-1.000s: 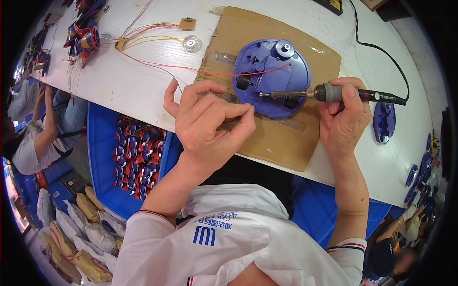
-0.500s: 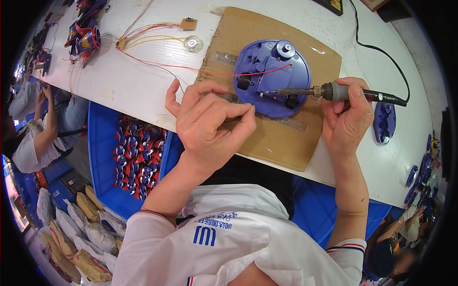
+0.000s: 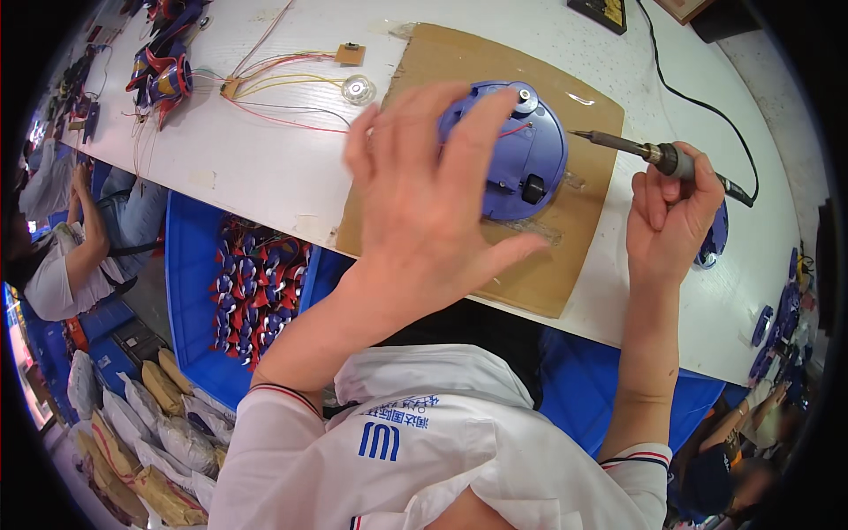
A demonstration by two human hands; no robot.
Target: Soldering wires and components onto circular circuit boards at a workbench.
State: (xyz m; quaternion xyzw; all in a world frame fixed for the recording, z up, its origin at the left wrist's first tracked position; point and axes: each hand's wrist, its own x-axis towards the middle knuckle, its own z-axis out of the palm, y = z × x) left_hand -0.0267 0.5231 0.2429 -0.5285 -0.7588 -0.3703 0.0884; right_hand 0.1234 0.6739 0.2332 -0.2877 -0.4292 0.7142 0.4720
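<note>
My left hand (image 3: 424,194) is open, fingers spread and slightly blurred, over the left part of a purple plastic base (image 3: 530,155). It hides that part, and I cannot tell whether the fingers touch the base. A black wheel (image 3: 533,188) and a short stretch of red wire (image 3: 515,132) show on the base. Under it lies a brown cardboard sheet (image 3: 495,51). In my right hand (image 3: 662,221) is a soldering iron (image 3: 664,159), gripped by its grey handle. Its tip points left and stands apart from the base's right edge.
Wires run from a small brown board (image 3: 230,87) to a round clear speaker (image 3: 358,89) and a switch board (image 3: 351,54). A black cord (image 3: 698,93) curves at the right. Blue bins (image 3: 190,291) stand below the table's front edge, one holding several red-and-blue parts (image 3: 256,300).
My left hand has let go of the thin dark wire, spread out and moved up over the base. The soldering iron's tip has drawn away rightward off the base.
</note>
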